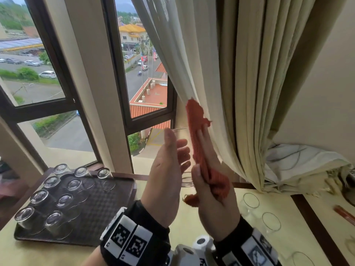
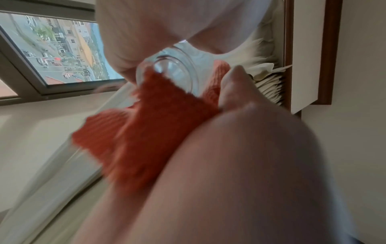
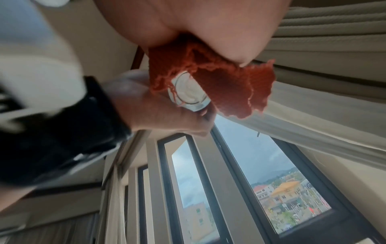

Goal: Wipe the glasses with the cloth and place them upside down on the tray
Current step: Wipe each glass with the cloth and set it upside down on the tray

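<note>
In the head view a clear glass (image 1: 185, 169) is held up above the table, between my two hands. My left hand (image 1: 177, 144) grips it from the left, thumb up near the rim and fingers curled round its side. My right hand (image 1: 203, 150) holds an orange cloth (image 1: 197, 131) against the glass's right side, fingers stretched along it. The left wrist view shows the glass (image 2: 177, 69) with the cloth (image 2: 150, 125) on it. The right wrist view shows its base (image 3: 188, 92) beside the cloth (image 3: 229, 87). A dark tray (image 1: 107, 214) at the left carries several upside-down glasses (image 1: 39, 196).
Upright glasses (image 1: 250, 201) stand on the pale table to the right of my hands. A cream curtain (image 1: 240, 83) hangs just behind the cloth, with crumpled white material (image 1: 299, 162) at its foot. A window (image 1: 146, 89) fills the back wall. A red object (image 1: 343, 214) lies at the right edge.
</note>
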### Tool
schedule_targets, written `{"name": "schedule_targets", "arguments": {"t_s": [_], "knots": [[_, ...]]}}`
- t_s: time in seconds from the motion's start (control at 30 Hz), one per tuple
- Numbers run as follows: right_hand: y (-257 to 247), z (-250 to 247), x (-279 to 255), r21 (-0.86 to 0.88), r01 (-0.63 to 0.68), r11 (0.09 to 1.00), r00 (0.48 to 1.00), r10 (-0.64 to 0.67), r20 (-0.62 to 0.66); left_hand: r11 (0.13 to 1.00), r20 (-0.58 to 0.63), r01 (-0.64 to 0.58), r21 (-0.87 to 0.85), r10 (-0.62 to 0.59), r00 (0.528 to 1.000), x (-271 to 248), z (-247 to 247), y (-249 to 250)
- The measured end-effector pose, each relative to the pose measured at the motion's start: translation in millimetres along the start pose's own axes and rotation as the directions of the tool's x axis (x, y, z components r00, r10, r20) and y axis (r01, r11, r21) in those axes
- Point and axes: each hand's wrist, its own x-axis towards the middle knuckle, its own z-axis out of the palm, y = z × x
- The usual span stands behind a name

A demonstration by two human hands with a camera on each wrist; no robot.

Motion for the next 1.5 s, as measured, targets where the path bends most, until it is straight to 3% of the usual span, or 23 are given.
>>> {"name": "schedule_targets", "arguments": {"t_s": [0.1, 0.27, 0.33, 0.47, 0.6, 0.67, 0.77, 0.83, 0.9, 1.0, 1.13, 1.27, 1.37, 1.5], "knots": [[13, 1, -24, -0.14, 0.104, 0.985, 0.991, -0.09, 0.102, 1.0, 0.003, 0.0, 0.01, 0.0, 1.0, 4, -6, 5], [19, 8, -37, 0.102, -0.206, 0.973, 0.978, 0.2, 0.063, 0.998, -0.02, 0.01, 0.057, -0.009, 1.0, 10, -22, 10], [19, 9, -24, 0.2, -0.242, 0.949, 0.97, 0.245, 0.015, 0.996, 0.005, 0.015, 0.085, -0.015, 1.0, 6, -18, 8], [8, 5, -3, 0.128, -0.139, 0.982, 0.989, 0.145, -0.033, 0.998, -0.033, -0.007, 0.061, 0.009, 0.999, 3, -8, -1], [4, 5, -20, -0.044, 0.054, 0.998, 0.996, -0.051, 0.074, 0.998, -0.025, 0.018, 0.055, -0.017, 1.0, 5, -8, 7], [18, 5, -38, -0.126, 0.096, 0.987, 0.989, -0.081, 0.121, 0.998, -0.006, 0.024, 0.053, -0.024, 1.0, 5, -11, 12], [26, 7, -49, -0.13, -0.011, 0.992, 0.994, 0.024, 0.102, 0.997, -0.058, 0.0, 0.074, 0.005, 0.998, 7, -14, 11], [22, 10, -38, 0.029, -0.161, 0.986, 0.985, 0.159, 0.06, 0.997, -0.079, -0.005, 0.074, 0.011, 0.997, 8, -16, 6], [15, 9, -19, 0.147, -0.225, 0.963, 0.974, 0.222, 0.033, 0.998, -0.092, 0.0, 0.06, 0.005, 0.996, 8, -14, 2], [1, 7, 3, 0.144, -0.128, 0.981, 0.991, 0.13, -0.005, 0.999, -0.063, 0.007, 0.041, -0.004, 0.998, 6, -10, -4], [-5, 12, -17, 0.058, -0.033, 0.998, 0.996, 0.028, 0.088, 1.0, -0.055, 0.003, 0.025, -0.002, 0.999, 5, -11, 12], [19, 14, -47, 0.075, -0.065, 0.995, 0.989, 0.055, 0.138, 0.999, 0.023, -0.049, 0.018, 0.048, 0.999, 13, -19, 26], [23, 15, -36, 0.116, -0.181, 0.977, 0.983, 0.176, 0.053, 0.996, 0.042, -0.067, 0.055, 0.065, 0.997, 11, -15, 28], [11, 8, 0, 0.18, -0.192, 0.965, 0.975, 0.208, -0.074, 0.995, -0.004, -0.103, 0.01, 0.103, 0.995, 4, -10, 19]]}}
